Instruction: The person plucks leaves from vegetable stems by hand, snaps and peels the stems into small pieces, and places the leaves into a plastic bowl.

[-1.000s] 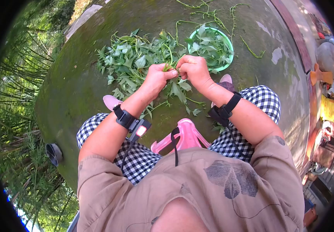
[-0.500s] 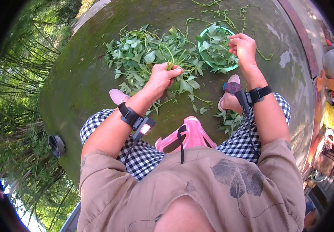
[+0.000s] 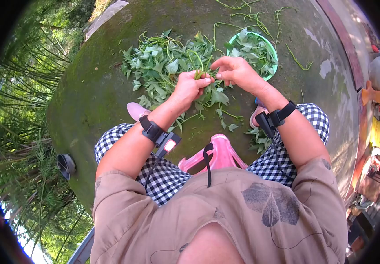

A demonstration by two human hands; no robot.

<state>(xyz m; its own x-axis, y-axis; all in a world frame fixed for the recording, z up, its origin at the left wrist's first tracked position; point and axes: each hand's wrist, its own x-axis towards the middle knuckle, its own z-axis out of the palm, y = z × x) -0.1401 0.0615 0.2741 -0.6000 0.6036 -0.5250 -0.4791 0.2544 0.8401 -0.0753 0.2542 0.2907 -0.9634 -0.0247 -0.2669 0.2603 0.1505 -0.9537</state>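
Observation:
My left hand (image 3: 190,89) is closed on a bunch of green leafy vine stems (image 3: 198,74), thumb pressed over them. The stems' leaves hang down below the fingers. Close to the right of it, my right hand (image 3: 238,75) reaches over the same stems, its thumb and forefinger a little apart. Beyond the left hand, a heap of cut leafy vines (image 3: 157,59) lies on the ground. A light green basket (image 3: 275,66) with picked leaves (image 3: 249,47) stands behind my right hand.
Bare, thin vine stems (image 3: 260,23) lie beyond the basket, and one stem (image 3: 296,58) lies to its right. A pink plastic stool (image 3: 218,152) is between my legs. More leaves (image 3: 260,141) lie by my right foot. A dark pot (image 3: 66,166) sits at the left edge.
My right hand has moved left from the basket to the stems in my left hand. The left hand keeps its hold in nearly the same place.

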